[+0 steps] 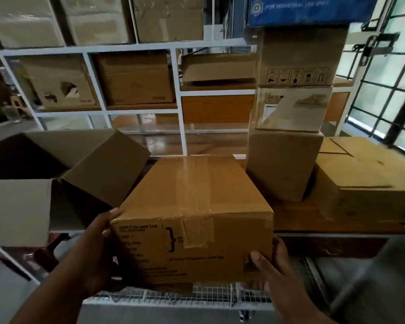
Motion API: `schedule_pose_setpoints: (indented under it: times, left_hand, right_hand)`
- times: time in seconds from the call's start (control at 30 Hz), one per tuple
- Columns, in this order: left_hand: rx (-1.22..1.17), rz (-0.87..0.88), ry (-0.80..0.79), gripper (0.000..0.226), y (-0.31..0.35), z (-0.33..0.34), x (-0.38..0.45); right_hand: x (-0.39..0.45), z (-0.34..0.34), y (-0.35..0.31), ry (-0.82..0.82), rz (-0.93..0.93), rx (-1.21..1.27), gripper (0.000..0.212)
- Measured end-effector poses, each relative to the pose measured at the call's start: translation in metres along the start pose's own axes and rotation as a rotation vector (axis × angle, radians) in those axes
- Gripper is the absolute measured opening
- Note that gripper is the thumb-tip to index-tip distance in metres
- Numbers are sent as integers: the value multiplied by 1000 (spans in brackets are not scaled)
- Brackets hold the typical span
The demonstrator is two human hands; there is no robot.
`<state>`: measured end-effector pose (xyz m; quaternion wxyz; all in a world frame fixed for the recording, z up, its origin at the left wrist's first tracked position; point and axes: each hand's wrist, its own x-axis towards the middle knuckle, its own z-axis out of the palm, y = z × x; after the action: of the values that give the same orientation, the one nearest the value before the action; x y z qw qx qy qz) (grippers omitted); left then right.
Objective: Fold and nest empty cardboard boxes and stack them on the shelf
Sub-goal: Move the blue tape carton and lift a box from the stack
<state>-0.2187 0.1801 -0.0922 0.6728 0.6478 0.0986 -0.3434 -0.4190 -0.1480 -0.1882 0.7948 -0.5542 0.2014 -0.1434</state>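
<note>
Two hands, left hand (pixel 98 251) and right hand (pixel 275 274), grip the taped box (pixel 197 206).

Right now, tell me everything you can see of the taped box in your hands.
The taped box is brown cardboard, closed, with clear tape along its top seam and down the near face, which carries blurred black print. It sits level at the shelf's front edge. The left hand grips its near left corner; the right hand grips its lower right corner.

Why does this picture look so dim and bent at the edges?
Head view: daylight comes only from the window at right, leaving the open box at left in shadow; the wide lens bows the shelf frame; tape on the held box glares; the edges smear with motion blur.
</note>
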Motion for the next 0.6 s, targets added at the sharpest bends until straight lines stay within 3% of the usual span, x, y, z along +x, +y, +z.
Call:
schedule_pose_setpoints:
  times: [0.27, 0.47, 0.6]
  left_hand:
    - [31, -31, -4, 78, 16, 60, 88]
    - [27, -36, 17, 65, 31, 105, 147]
    - [12, -40, 13, 77, 36, 128, 180]
  right_hand:
    - [91, -30, -4, 85, 65, -3, 78]
    - [142, -67, -12, 105, 61, -8, 75]
    - [176, -89, -8, 123, 87, -27, 74]
